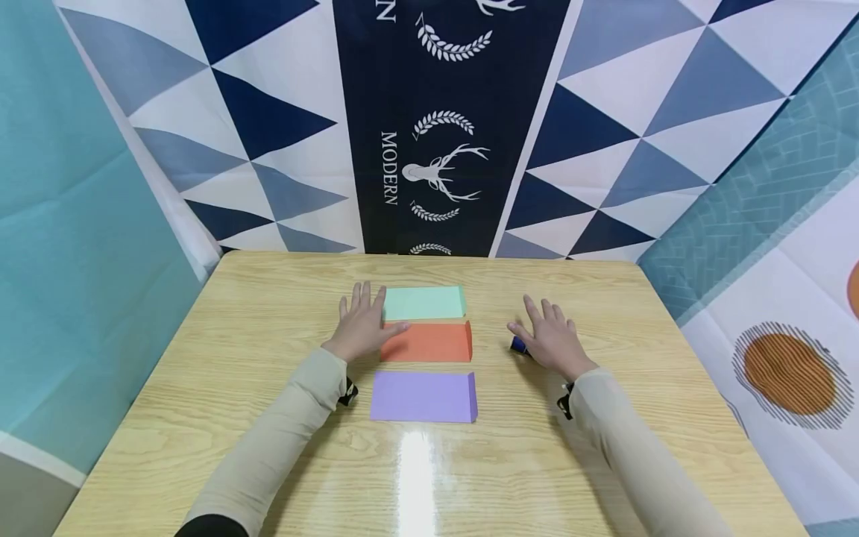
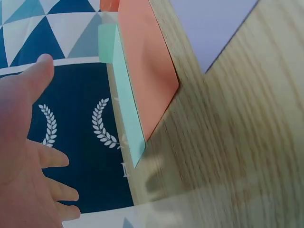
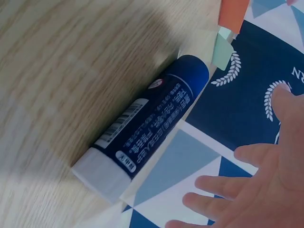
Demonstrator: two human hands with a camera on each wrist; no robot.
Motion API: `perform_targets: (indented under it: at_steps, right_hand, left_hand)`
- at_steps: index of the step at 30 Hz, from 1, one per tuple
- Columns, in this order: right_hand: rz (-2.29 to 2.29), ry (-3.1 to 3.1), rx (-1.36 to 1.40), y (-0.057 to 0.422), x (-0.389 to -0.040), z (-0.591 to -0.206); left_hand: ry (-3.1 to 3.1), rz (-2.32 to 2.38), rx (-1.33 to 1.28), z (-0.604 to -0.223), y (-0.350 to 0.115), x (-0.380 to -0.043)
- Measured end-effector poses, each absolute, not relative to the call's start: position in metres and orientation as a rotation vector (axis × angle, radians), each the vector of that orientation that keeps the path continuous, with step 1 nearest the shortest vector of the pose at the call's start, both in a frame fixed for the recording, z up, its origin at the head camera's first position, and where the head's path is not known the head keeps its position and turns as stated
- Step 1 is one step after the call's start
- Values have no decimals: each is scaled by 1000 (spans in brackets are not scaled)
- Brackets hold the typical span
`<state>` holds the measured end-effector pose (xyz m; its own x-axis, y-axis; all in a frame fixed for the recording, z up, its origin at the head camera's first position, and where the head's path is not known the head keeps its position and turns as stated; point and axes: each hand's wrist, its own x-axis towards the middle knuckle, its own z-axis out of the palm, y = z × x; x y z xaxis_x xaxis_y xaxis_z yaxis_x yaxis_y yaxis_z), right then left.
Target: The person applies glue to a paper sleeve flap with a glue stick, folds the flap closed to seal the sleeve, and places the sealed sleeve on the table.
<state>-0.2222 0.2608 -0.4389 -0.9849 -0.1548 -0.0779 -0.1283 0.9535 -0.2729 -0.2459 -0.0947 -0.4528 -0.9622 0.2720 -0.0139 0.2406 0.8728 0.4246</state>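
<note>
Three paper envelopes lie in a column on the table: a mint green envelope (image 1: 424, 303) at the back, an orange envelope (image 1: 429, 343) in the middle and a purple envelope (image 1: 423, 397) nearest me. Each has a folded flap at its right end. Over the left ends of the green and orange ones my left hand (image 1: 360, 328) is spread, fingers straight, holding nothing. To the right, my right hand (image 1: 552, 339) hovers with spread fingers above a glue stick (image 3: 147, 123). That dark blue tube with a white base lies on its side, mostly hidden by the hand in the head view.
The wooden table (image 1: 268, 447) ends at a patterned cloth (image 1: 429, 149) hanging behind it. Teal cloth (image 1: 101, 224) hangs on the left, and another patterned cloth (image 1: 758, 313) on the right. A bright light reflection shows on the tabletop in front of the purple envelope.
</note>
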Motion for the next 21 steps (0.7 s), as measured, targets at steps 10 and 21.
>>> perform_targets:
  at_steps: [10,21]
  right_hand:
    - [-398,2990,-235,270,-218,-440]
    - [-343,2982,-272,277,-213,-446]
  left_hand:
    - [2946,697,514,-454,-87,-231]
    - [2934,719,615,-462,-88,-222]
